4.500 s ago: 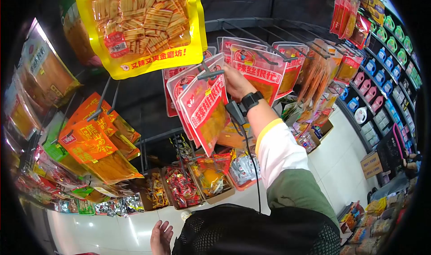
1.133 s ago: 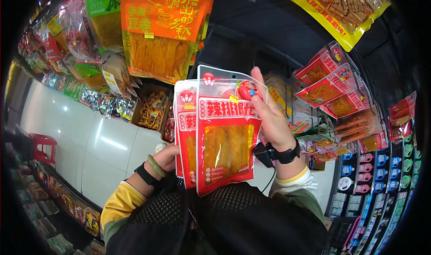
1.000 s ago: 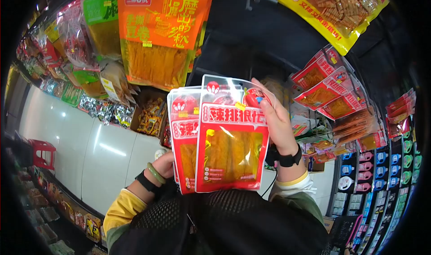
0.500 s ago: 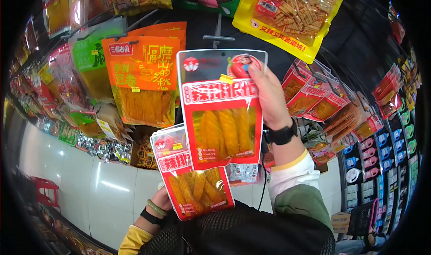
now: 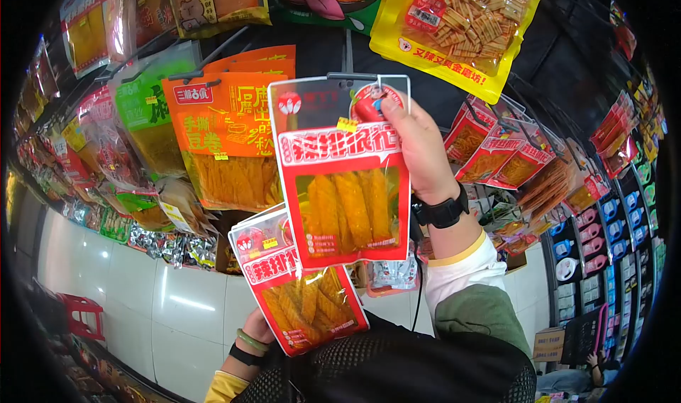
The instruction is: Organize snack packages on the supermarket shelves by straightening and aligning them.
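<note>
Pinched by its upper right corner, a red-and-clear snack packet (image 5: pixel 345 211) with orange-brown strips inside is held upright by my right hand (image 5: pixel 425 151). Its top edge is at a metal display hook (image 5: pixel 350 77), whose bar overlaps the packet's punched hole in this view. Lower down, my left hand (image 5: pixel 256 328) grips a small stack of matching snack packets (image 5: pixel 306 307) by the left edge. These tilt to the left, with their upper right part behind the raised packet. Most of my left fingers are hidden behind the stack.
Orange packets (image 5: pixel 230 144) and a green packet (image 5: pixel 145 102) hang on the left. A yellow packet (image 5: pixel 461 31) hangs at the upper right, above more red packets (image 5: pixel 496 148). A red stool (image 5: pixel 81 314) stands on the floor; a person (image 5: pixel 596 367) is at the lower right.
My right hand has brought its packet slightly up and left, and the hook bar now shows across the packet's top. The stack in my left hand has shifted a little left.
</note>
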### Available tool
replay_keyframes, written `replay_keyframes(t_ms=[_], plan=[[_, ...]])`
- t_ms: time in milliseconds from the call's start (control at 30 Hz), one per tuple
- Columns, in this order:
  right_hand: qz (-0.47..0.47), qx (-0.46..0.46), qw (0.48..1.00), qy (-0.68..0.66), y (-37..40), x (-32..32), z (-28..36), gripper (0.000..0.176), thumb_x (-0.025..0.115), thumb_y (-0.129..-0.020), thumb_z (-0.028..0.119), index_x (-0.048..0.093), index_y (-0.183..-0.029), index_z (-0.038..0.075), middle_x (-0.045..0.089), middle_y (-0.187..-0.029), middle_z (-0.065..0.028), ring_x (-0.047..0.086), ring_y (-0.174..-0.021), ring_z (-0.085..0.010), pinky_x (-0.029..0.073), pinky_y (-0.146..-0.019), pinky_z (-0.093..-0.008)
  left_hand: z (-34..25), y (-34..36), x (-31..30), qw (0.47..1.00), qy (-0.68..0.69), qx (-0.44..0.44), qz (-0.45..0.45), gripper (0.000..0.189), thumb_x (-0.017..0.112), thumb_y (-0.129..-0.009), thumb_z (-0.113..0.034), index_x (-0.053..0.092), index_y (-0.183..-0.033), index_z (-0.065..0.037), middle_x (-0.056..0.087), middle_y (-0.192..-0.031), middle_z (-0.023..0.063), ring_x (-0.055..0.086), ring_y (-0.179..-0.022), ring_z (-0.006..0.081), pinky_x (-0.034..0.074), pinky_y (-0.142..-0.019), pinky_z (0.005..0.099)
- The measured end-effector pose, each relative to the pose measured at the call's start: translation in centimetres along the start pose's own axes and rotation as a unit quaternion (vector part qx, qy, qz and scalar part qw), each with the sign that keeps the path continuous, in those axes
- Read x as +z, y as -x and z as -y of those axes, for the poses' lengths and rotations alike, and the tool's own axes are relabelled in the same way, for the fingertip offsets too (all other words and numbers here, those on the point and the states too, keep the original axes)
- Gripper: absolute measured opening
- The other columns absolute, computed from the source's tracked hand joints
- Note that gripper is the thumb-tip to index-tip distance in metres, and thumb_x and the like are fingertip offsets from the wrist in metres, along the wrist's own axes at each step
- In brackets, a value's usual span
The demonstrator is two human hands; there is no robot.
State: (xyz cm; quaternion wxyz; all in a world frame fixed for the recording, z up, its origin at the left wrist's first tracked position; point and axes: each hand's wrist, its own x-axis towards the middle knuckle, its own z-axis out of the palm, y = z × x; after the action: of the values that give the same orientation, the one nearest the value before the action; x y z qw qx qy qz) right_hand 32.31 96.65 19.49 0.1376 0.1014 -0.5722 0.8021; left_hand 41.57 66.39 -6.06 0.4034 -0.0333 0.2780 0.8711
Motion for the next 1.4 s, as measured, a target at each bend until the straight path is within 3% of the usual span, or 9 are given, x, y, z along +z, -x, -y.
replay_keyframes(t_ms=[733,833,900,1033,1133,1200,1267,1300,1400], plan=[[-0.001,-0.011,1.000,-0.028,-4.9,-4.0,-3.2,0.024,0.047,-0.093,0.016,0.052,-0.110,0.001,0.061,-0.102,-0.0079,0.061,-0.089,-0.0127,0.049,-0.079,-0.0275,0.0,1.7,-0.2,0.997,-0.044,0.066,-0.018,0.053,0.046,-0.091,-0.033,0.033,-0.133,-0.004,0.042,-0.132,0.0153,0.044,-0.119,0.0297,0.038,-0.098,0.0448],[-0.031,-0.023,0.999,-0.004,-5.7,-4.3,-4.2,0.023,0.048,-0.092,0.016,0.053,-0.110,0.001,0.061,-0.102,-0.0072,0.060,-0.089,-0.0121,0.048,-0.080,-0.0264,0.0,2.1,0.3,0.997,0.043,0.057,-0.031,0.050,0.051,-0.087,-0.019,0.035,-0.131,0.000,0.044,-0.130,0.0148,0.046,-0.117,0.0278,0.039,-0.098,0.0414],[-0.034,-0.018,0.999,0.007,-5.6,-4.4,-4.2,0.025,0.048,-0.092,0.017,0.052,-0.112,0.002,0.061,-0.103,-0.0068,0.059,-0.089,-0.0115,0.048,-0.080,-0.0254,0.2,2.1,0.5,0.996,-0.034,0.077,-0.032,0.052,0.046,-0.091,-0.032,0.033,-0.133,-0.004,0.042,-0.132,0.0156,0.045,-0.118,0.0302,0.038,-0.098,0.0455],[0.017,-0.005,0.998,0.064,-3.8,-5.5,-3.4,0.032,0.051,-0.091,0.020,0.050,-0.118,0.002,0.059,-0.107,-0.0069,0.056,-0.094,-0.0103,0.044,-0.083,-0.0257,0.4,2.3,0.2,0.996,-0.026,0.074,-0.029,0.052,0.046,-0.091,-0.032,0.033,-0.133,-0.004,0.042,-0.132,0.0158,0.045,-0.118,0.0305,0.038,-0.098,0.0457],[-0.132,-0.124,0.956,0.229,-1.1,-5.2,-3.8,0.043,0.053,-0.088,0.016,0.041,-0.127,0.002,0.049,-0.123,-0.0137,0.048,-0.109,-0.0180,0.037,-0.093,-0.0312,0.5,2.1,0.6,0.996,0.039,0.075,-0.026,0.048,0.051,-0.088,-0.020,0.037,-0.130,-0.001,0.044,-0.130,0.0147,0.046,-0.116,0.0278,0.039,-0.097,0.0416],[-0.145,-0.195,0.941,0.236,1.9,-4.7,-5.1,0.032,0.051,-0.087,0.008,0.047,-0.117,0.001,0.052,-0.112,-0.0092,0.049,-0.103,-0.0156,0.038,-0.091,-0.0284,0.6,2.0,1.2,0.996,0.043,0.068,-0.026,0.049,0.051,-0.088,-0.020,0.036,-0.130,-0.001,0.044,-0.131,0.0143,0.046,-0.117,0.0279,0.039,-0.098,0.0420],[-0.074,-0.111,0.960,0.244,6.5,-2.4,-6.1,0.016,0.052,-0.087,0.006,0.052,-0.101,0.001,0.053,-0.092,-0.0009,0.049,-0.083,-0.0080,0.042,-0.075,-0.0221,0.7,1.9,1.7,0.996,0.054,0.062,-0.032,0.049,0.051,-0.088,-0.020,0.036,-0.131,-0.001,0.043,-0.131,0.0142,0.045,-0.118,0.0278,0.038,-0.099,0.0419],[-0.017,0.051,0.980,0.191,8.7,-1.7,-6.9,0.022,0.059,-0.084,0.012,0.051,-0.102,0.002,0.056,-0.093,-0.0039,0.053,-0.083,-0.0091,0.043,-0.072,-0.0226,0.8,1.9,1.8,0.996,0.063,0.056,-0.036,0.050,0.050,-0.088,-0.021,0.035,-0.131,-0.001,0.043,-0.132,0.0141,0.045,-0.119,0.0278,0.038,-0.099,0.0419],[0.135,0.090,0.934,0.318,12.2,0.7,-9.7,0.038,0.069,-0.077,0.020,0.049,-0.104,0.003,0.058,-0.094,-0.0094,0.058,-0.087,-0.0154,0.045,-0.072,-0.0270,1.4,2.0,2.0,0.997,0.041,0.044,-0.041,0.050,0.050,-0.088,-0.021,0.035,-0.131,-0.001,0.042,-0.132,0.0139,0.044,-0.120,0.0272,0.037,-0.100,0.0415]])
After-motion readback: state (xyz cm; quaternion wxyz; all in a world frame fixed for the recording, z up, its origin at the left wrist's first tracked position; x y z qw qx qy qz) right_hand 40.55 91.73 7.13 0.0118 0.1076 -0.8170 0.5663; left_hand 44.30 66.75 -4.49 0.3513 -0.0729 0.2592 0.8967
